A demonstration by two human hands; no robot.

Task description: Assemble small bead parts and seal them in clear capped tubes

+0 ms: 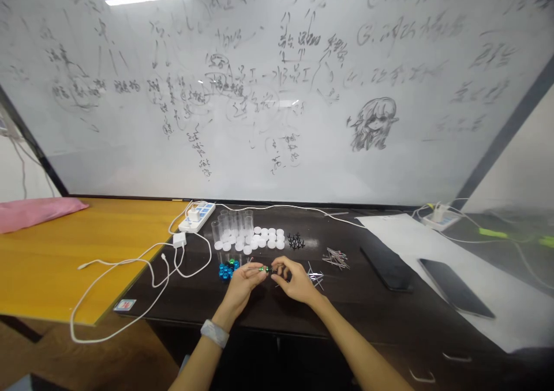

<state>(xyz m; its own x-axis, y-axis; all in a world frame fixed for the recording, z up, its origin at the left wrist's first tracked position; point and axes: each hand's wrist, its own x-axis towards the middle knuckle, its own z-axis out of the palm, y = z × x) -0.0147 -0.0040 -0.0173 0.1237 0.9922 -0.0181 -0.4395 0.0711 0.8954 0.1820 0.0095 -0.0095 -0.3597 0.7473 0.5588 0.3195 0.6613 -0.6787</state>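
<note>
Close together above the front of the dark table, my two hands meet at a small shiny green piece (pixel 267 270) on a thin stick. My left hand (pixel 243 282) is closed, pinching the stick and green piece between thumb and fingertips. From the other side my right hand (pixel 298 281) is closed on a small black piece (pixel 273 270) against the green one; its exact shape is partly hidden by the fingers. Blue shiny balls (pixel 225 271), with a green one (pixel 232 262) among them, lie beside my left hand. Thin silvery rods (pixel 315 276) lie just right of my right hand.
Clear tubes (pixel 236 223), white round caps (pixel 271 237) and small black pronged pieces (pixel 296 241) stand behind the hands. Thin sticks (pixel 336 258), a black phone (pixel 386 268) and another phone (pixel 456 288) lie right. White cables and a power strip (pixel 197 217) are left.
</note>
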